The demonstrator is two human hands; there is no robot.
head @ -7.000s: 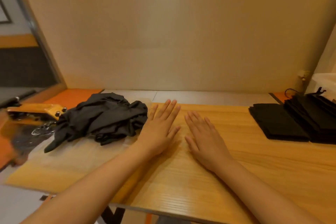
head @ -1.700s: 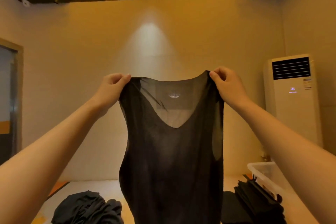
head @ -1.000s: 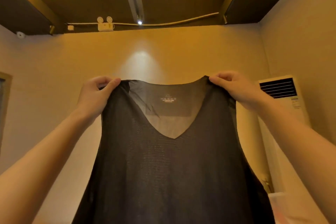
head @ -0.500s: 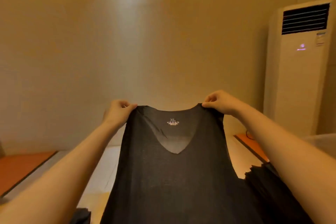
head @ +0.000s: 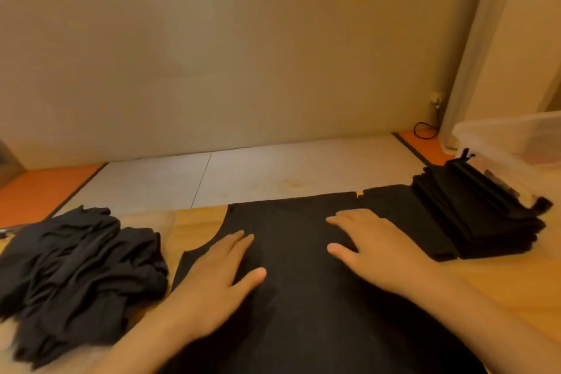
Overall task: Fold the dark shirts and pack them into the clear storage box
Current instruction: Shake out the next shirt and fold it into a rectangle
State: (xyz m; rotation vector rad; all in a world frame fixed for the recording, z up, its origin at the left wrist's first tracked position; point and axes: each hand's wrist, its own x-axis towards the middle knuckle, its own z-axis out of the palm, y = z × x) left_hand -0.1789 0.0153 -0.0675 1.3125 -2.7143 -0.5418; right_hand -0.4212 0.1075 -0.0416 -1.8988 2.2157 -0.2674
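Half a second ago the sleeveless dark shirt (head: 297,307) hung in the air, pinched at its shoulders by the left hand (head: 218,273) and the right hand (head: 376,249). Now it lies spread flat on the desk (head: 501,282), and the pinch is gone. Both hands rest palm down on the cloth with fingers straight and slightly spread, gripping nothing.

The left hand lies on the shirt's left part, just inside the curved armhole cut where bare wood shows. The right hand lies on the upper right part, its fingertips pointing toward the far left. The two hands are near each other but apart, with dark cloth between them. The shirt's top edge runs along the far edge of the desk, and its lower end passes out of view at the bottom.

Left of the shirt sits a heap of unfolded dark shirts (head: 79,270), just beside it with a strip of wood between. On the right a single folded dark shirt (head: 403,215) lies flat against the spread shirt's edge, and beyond it stands a stack of folded dark shirts (head: 473,212). The clear storage box (head: 513,140) stands behind that stack at the far right, well apart from both hands.
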